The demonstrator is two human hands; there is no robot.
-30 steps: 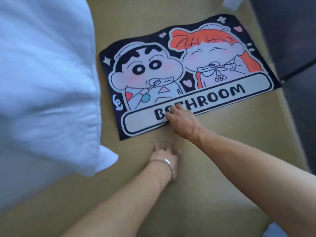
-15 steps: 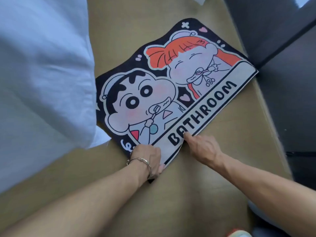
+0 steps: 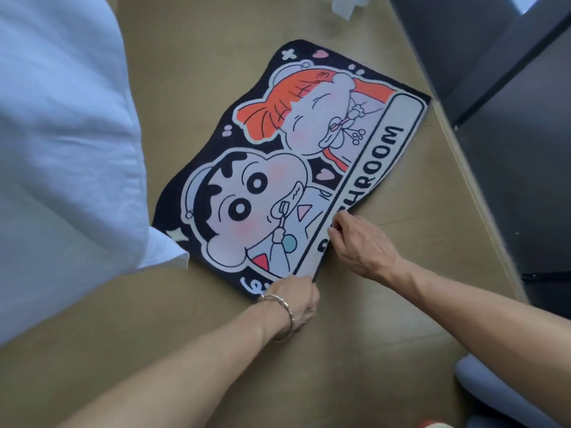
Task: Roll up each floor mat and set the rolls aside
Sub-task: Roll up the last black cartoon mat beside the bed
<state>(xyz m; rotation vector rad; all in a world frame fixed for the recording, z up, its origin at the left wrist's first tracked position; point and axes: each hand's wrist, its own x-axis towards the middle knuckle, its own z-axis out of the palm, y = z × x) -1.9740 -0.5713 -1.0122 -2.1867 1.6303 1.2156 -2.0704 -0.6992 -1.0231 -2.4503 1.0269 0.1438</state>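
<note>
The cartoon-printed floor mat (image 3: 278, 180) lies flat and unrolled on the tan floor (image 3: 370, 335), just beside white bedding (image 3: 61, 134). The left hand (image 3: 296, 299), wearing a bracelet (image 3: 282, 307), has its grip curled around the mat's near corner. The right hand (image 3: 361, 242) has its grip pinching the lettered edge.
</note>
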